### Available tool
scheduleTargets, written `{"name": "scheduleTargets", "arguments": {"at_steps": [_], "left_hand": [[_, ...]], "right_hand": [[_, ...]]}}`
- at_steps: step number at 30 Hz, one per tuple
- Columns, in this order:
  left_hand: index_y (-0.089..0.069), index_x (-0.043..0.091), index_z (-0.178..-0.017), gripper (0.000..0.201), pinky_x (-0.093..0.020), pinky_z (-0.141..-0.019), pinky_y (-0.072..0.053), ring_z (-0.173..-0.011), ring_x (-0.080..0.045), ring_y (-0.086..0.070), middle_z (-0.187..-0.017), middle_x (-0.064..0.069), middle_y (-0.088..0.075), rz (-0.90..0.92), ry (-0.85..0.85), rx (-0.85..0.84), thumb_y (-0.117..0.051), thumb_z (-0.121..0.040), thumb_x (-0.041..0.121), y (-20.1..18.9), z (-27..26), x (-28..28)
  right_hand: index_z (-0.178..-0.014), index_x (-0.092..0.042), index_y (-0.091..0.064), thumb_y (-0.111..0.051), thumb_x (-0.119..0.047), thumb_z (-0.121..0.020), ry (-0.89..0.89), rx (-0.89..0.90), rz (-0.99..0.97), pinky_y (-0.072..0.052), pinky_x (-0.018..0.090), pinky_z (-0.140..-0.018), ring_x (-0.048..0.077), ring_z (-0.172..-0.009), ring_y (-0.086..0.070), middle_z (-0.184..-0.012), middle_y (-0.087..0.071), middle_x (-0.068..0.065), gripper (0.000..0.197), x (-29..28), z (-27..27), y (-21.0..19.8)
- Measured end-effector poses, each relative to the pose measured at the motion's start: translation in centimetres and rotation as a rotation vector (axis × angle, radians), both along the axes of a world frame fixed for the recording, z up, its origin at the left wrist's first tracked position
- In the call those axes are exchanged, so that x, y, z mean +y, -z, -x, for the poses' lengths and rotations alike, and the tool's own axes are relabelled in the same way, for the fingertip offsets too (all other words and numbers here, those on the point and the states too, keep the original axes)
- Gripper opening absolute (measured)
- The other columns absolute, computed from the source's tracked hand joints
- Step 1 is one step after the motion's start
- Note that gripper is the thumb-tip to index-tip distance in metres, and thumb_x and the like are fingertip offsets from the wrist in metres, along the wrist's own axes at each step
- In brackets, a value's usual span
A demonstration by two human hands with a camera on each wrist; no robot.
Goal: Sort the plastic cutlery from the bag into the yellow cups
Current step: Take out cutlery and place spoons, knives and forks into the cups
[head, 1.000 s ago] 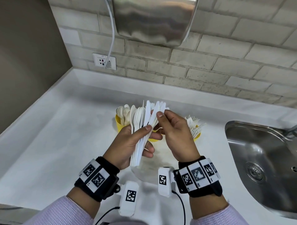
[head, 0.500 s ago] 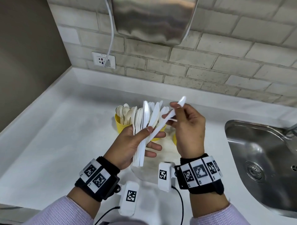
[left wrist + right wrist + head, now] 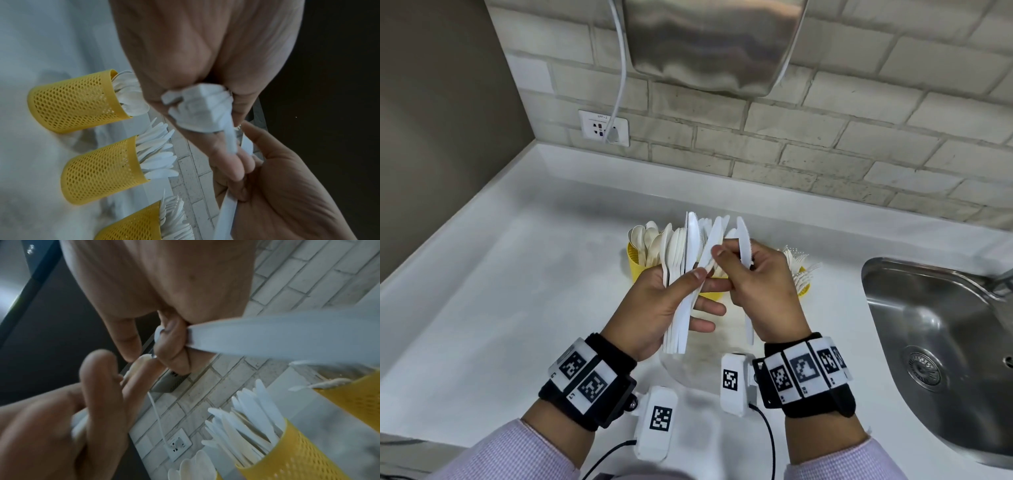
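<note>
A white tabletop [image 3: 493, 291] meets a brick wall [image 3: 859, 144], with a steel sink [image 3: 935, 329] at right. The left hand [image 3: 657, 305] grips a cutlery bundle [image 3: 681, 270]; the right hand [image 3: 763, 291] pinches one knife [image 3: 743, 243]. Three yellow cups [image 3: 76, 101] stand behind, filled.

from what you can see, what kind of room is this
Probably a small kitchenette or pantry corner. A white countertop has a steel sink set into it, backed by a pale brick-tile wall with a wall socket.
</note>
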State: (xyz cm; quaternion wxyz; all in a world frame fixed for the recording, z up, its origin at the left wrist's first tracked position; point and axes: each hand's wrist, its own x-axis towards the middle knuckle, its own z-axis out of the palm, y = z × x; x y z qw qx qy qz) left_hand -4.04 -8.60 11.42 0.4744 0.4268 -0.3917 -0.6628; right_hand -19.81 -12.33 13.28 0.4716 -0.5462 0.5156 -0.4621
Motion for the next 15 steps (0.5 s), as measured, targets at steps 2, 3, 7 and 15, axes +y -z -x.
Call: {"name": "scheduleTargets", "arguments": {"at_steps": [2,3,7,15], "left_hand": [[-0.066,0.011,-0.121,0.023,-0.042,-0.068,-0.064,-0.081,-0.029,-0.075,-0.108,-0.015,-0.078,0.000,-0.010,0.000,-0.054,-0.105,0.022,0.0,0.0,-0.1],[-0.066,0.011,-0.122,0.024,-0.042,-0.069,-0.064,-0.080,-0.030,-0.075,-0.108,-0.016,-0.078,-0.002,-0.011,0.002,-0.054,-0.105,0.022,0.0,0.0,-0.1],[-0.065,0.008,-0.122,0.026,-0.043,-0.069,-0.064,-0.077,-0.031,-0.074,-0.106,-0.018,-0.077,-0.008,-0.010,-0.020,-0.054,-0.105,0.023,-0.1,-0.1,-0.3],[-0.064,0.005,-0.122,0.026,-0.046,-0.072,-0.063,-0.078,-0.034,-0.073,-0.108,-0.017,-0.077,-0.041,0.011,-0.034,-0.053,-0.106,0.023,-0.1,-0.1,-0.3]], "right_hand": [[-0.090,-0.005,-0.071,-0.067,-0.014,-0.098,-0.003,0.011,0.005,-0.037,0.013,-0.048,0.001,-0.037,-0.051,-0.049,-0.058,-0.017,0.012,0.1,-0.1,-0.2],[-0.086,-0.007,-0.071,-0.068,-0.013,-0.097,0.015,0.027,0.030,-0.039,0.015,-0.049,0.001,-0.039,-0.052,-0.050,-0.058,-0.017,0.014,0.0,-0.1,-0.2],[-0.077,-0.016,-0.075,-0.071,-0.017,-0.095,0.067,0.049,0.078,-0.040,0.021,-0.056,0.002,-0.047,-0.054,-0.056,-0.063,-0.015,0.018,-0.3,-0.3,0.1],[-0.085,-0.009,-0.071,-0.069,-0.019,-0.097,0.139,0.086,0.116,-0.042,0.022,-0.057,0.002,-0.049,-0.054,-0.055,-0.060,-0.017,0.016,-0.8,-0.3,0.9]]}}
